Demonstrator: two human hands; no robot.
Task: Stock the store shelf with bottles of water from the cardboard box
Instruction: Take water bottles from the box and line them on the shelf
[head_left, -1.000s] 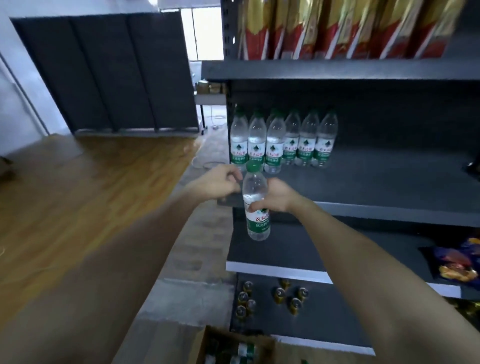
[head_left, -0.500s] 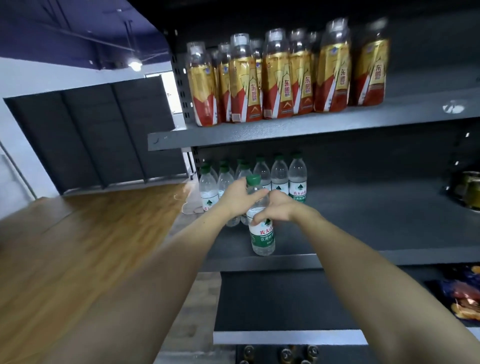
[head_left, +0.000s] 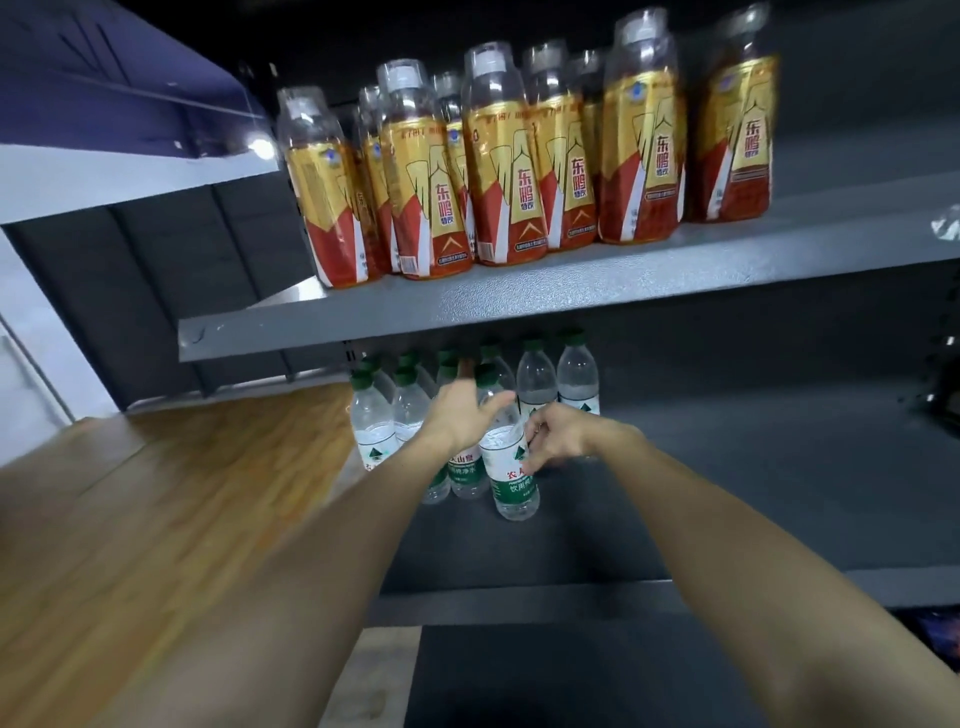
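Note:
A clear water bottle (head_left: 514, 491) with a green cap and green label stands on the dark grey middle shelf (head_left: 753, 499), slightly tilted, in front of a cluster of several like bottles (head_left: 535, 379). My right hand (head_left: 563, 436) grips its right shoulder with curled fingers. My left hand (head_left: 460, 415) lies against its upper left side, fingers stretched up past the cap and thumb across the neck. The cardboard box is out of view.
The upper shelf (head_left: 519, 306) hangs close above the water bottles and carries several gold-and-red drink bottles (head_left: 498, 182). Bare shelf surface extends to the right of the water bottles. A wooden floor (head_left: 182, 493) lies to the left, and a lower shelf shows below.
Both hands have carried the bottle up from below the shelf and further in, setting it by the other bottles. My left hand's fingers have straightened from their grip. My view tilted upward.

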